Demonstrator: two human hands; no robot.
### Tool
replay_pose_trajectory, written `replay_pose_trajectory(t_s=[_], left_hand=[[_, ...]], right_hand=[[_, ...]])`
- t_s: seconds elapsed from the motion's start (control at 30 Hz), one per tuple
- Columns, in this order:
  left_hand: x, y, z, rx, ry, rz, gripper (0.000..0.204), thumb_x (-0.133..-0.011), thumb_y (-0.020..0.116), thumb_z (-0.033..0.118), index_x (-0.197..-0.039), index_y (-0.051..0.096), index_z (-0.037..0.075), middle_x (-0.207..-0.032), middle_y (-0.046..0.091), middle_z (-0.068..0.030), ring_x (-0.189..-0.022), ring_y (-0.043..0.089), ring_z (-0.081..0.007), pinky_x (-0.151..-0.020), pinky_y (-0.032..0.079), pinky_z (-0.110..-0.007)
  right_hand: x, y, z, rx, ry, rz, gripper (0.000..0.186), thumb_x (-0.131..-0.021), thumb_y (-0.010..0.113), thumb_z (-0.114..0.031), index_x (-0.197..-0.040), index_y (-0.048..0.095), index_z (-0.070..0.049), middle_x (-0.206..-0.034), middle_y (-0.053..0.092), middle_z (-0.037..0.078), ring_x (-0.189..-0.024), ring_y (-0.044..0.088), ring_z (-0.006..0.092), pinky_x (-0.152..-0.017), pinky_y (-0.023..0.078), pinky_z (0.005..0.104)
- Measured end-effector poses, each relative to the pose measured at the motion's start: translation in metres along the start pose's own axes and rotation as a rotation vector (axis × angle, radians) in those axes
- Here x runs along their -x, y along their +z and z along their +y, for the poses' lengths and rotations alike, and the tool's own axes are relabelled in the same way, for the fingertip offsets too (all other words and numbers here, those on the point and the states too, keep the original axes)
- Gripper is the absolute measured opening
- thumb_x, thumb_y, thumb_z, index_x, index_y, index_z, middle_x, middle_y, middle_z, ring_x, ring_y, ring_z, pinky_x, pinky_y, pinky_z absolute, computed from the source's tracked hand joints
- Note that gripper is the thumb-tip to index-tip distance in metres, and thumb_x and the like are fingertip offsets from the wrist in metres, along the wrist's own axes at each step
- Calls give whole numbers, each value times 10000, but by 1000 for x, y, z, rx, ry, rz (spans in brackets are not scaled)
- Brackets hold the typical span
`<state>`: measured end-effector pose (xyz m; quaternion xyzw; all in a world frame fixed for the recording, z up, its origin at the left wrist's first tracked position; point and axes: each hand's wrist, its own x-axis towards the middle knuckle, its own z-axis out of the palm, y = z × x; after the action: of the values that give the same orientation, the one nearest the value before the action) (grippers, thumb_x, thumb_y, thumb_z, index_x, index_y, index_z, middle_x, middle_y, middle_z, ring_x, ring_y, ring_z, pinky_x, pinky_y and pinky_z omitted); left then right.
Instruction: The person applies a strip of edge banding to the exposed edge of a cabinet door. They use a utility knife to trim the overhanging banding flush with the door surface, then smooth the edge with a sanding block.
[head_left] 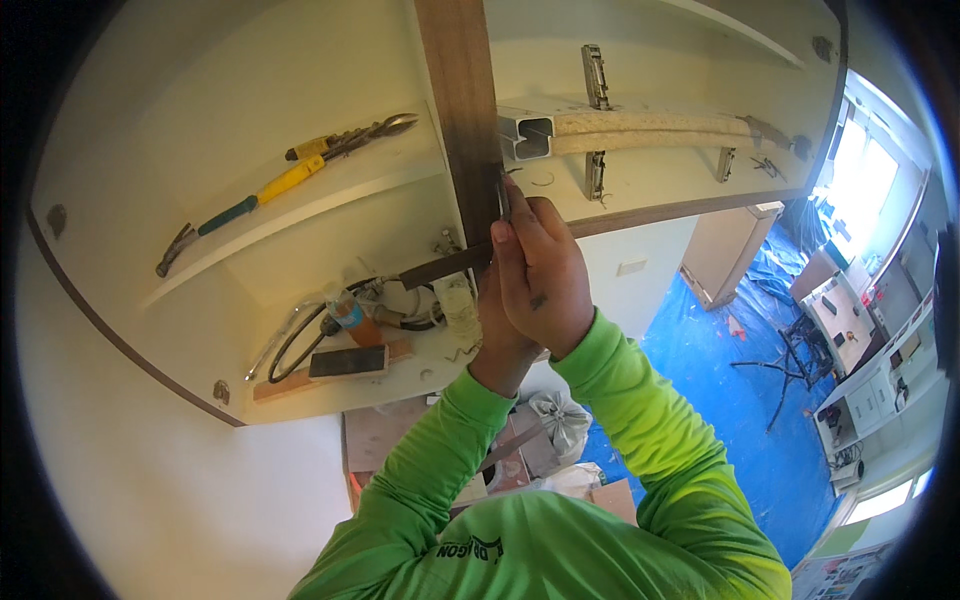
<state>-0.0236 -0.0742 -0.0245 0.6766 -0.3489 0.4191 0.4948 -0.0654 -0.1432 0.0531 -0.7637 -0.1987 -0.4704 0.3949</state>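
In the head view, the right hand (548,275) is at the centre of the frame, its fingers curled and closed on a thin metal piece (503,197) that points up along a dark brown upright (455,90). The left hand (495,325) is just below and to its left, largely overlapped by it, so I cannot tell how far its fingers are closed. A short dark brown strip (440,268) juts out to the left beside the hands; whether the left hand grips it is unclear.

At the upper left, hand tools (290,180) with yellow and teal grips lie on a white shelf (225,245). Lower down, left of centre, a bottle (355,318) of orange liquid leans near a dark block (348,362) and a black cable (288,350).

At the upper right, a metal channel (527,137) sits at the near end of long tan pieces (640,132), with metal hinges (596,77) above and below them. Blue sheeting (710,370) covers the floor at the right, and a white bag (562,422) stands at the lower centre.
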Motion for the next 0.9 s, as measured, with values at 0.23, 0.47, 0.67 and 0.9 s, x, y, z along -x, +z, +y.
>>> replay_pose_trajectory(t_s=[0.23, 0.47, 0.67, 0.9], left_hand=[[-14, -8, 33, 893, -477, -95, 516, -1030, 647, 309, -1463, 494, 74, -1253, 647, -102, -1125, 664, -270, -934, 556, -390], [-7, 14, 26, 1908, -908, 68, 390, -1156, 392, 368, -1430, 523, 125, -1271, 636, -64, -1156, 648, -191, -971, 542, -335], [-15, 9, 37, 1663, -937, 150, 389, -1145, 441, 371, -1411, 541, 106, -1282, 634, -73, -1158, 639, -179, -980, 530, -315], [-7, 18, 26, 1272, -805, 93, 352, -1133, 492, 294, -1389, 549, 59, -1291, 634, -99, -1156, 635, -182, -981, 526, -306]], right_hand=[[-13, -4, -6, 278, -93, -8, 364, -996, 599, -98, -1315, 608, 77, -1006, 627, 227, -870, 641, 421, -737, 550, 463], [-18, 4, -3, 299, -130, 82, 217, -1060, 552, -131, -906, 602, 13, -792, 561, 193, -679, 570, 418, -601, 474, 473], [-19, 8, -3, 300, -146, 102, 240, -1070, 541, -140, -894, 601, 12, -765, 549, 183, -658, 557, 405, -588, 457, 464], [-23, 8, -6, 315, -154, 84, 195, -1025, 572, -96, -1067, 634, 84, -855, 585, 231, -734, 592, 437, -641, 493, 472]])
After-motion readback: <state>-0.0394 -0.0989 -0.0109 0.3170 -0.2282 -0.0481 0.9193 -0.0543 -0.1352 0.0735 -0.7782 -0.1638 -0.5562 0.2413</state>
